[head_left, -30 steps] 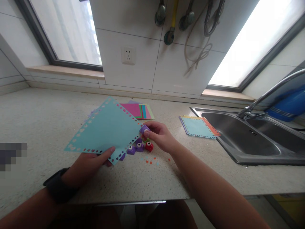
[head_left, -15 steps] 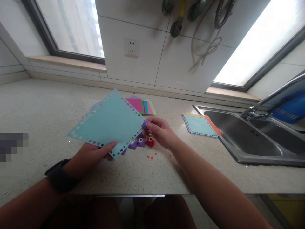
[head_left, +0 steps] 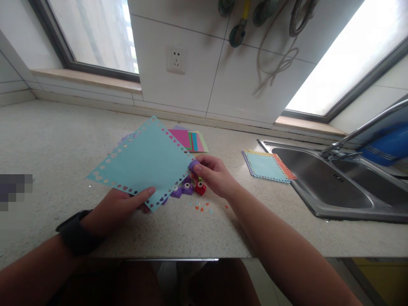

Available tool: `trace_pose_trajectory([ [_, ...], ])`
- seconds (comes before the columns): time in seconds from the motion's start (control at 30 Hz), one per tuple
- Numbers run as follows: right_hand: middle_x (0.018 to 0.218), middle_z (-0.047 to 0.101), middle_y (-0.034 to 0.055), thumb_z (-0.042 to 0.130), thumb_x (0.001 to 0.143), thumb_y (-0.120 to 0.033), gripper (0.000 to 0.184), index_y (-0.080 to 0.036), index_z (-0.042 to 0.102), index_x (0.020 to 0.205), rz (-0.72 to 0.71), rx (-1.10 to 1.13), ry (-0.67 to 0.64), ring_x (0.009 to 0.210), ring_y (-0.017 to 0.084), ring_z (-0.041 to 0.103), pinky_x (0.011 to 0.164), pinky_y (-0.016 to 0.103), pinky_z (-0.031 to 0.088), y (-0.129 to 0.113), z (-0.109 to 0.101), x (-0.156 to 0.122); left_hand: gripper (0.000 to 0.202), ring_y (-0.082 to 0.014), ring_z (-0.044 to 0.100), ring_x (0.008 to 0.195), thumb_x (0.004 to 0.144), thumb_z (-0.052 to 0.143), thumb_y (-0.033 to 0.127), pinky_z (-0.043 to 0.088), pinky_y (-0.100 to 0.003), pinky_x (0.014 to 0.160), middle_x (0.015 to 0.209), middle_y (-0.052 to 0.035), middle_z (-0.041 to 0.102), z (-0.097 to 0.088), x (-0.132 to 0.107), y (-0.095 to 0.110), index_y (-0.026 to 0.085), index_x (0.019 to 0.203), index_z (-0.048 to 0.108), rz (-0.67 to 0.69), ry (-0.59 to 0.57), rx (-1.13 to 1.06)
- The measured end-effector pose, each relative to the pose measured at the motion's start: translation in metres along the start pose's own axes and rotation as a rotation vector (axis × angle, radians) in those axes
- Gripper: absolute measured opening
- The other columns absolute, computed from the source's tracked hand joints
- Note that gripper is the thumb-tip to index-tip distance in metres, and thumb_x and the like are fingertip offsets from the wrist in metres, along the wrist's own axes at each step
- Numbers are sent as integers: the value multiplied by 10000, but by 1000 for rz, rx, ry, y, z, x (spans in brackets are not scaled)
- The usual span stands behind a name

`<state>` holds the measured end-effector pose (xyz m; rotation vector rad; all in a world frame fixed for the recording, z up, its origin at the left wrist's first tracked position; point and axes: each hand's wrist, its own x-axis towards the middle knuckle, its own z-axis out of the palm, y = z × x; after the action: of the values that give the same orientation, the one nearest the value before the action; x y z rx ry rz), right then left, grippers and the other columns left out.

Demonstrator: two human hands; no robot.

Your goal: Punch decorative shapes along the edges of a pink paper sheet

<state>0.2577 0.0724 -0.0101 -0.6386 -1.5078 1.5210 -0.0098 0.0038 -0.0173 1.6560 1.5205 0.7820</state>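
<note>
The fingers of the left hand [head_left: 116, 210], at lower left of the frame, pinch the light-blue sheet [head_left: 143, 159], thumb on top near its bottom corner. The sheet lies left of centre, turned like a diamond, its longer diagonal running left to right. At mid-frame its right corner meets the purple punch [head_left: 193, 165], gripped by the nearer right hand [head_left: 216, 176]; I cannot tell whether the paper is inside.
</note>
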Motion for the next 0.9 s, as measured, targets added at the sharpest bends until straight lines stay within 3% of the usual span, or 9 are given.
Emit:
trace_pose_trajectory([
  [0.57, 666, 619, -32, 783, 840, -448, 323, -185, 597, 823, 2, -37, 4, 540, 90, 554, 502, 242, 428, -4, 4, -1, 477, -275, 736, 777, 787, 578, 619, 565, -365, 892, 723, -44, 790, -1, -1, 6, 254, 513, 714, -30, -45, 10],
  [0.9, 627, 615, -43, 803, 818, -447, 349, -188, 569, 802, -19, -33, 2, 512, 80, 538, 476, 224, 403, -5, 6, -1, 472, -267, 727, 711, 772, 584, 614, 582, -343, 843, 654, -33, 769, 0, -1, 6, 262, 474, 683, -32, -36, 8],
])
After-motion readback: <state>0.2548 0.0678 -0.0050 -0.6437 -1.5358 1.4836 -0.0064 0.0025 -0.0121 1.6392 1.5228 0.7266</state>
